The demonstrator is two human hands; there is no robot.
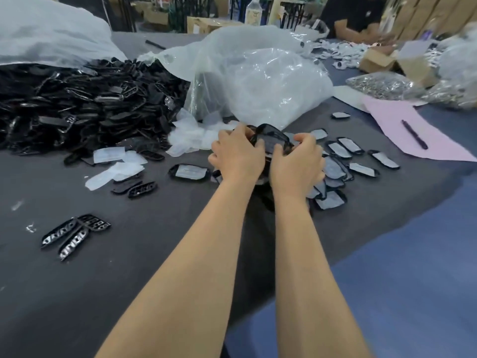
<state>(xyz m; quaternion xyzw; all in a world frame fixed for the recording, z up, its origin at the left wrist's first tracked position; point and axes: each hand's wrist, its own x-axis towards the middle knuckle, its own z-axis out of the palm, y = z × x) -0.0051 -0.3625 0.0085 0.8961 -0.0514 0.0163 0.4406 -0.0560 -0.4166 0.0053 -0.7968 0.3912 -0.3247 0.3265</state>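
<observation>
Left hand [237, 155], right hand [296, 161] both clamped round badge stack [271, 142]; I judge squeezing squares pieces over tabletop [167, 267].

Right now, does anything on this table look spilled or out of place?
Yes. A heap of black badges spills from the white sack at far left, with loose white slips scattered beside it. The left hand and right hand grip a badge stack, which looks fine.

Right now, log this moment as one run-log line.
left hand: grips black badge stack | right hand: grips black badge stack | surface: grey table
</observation>
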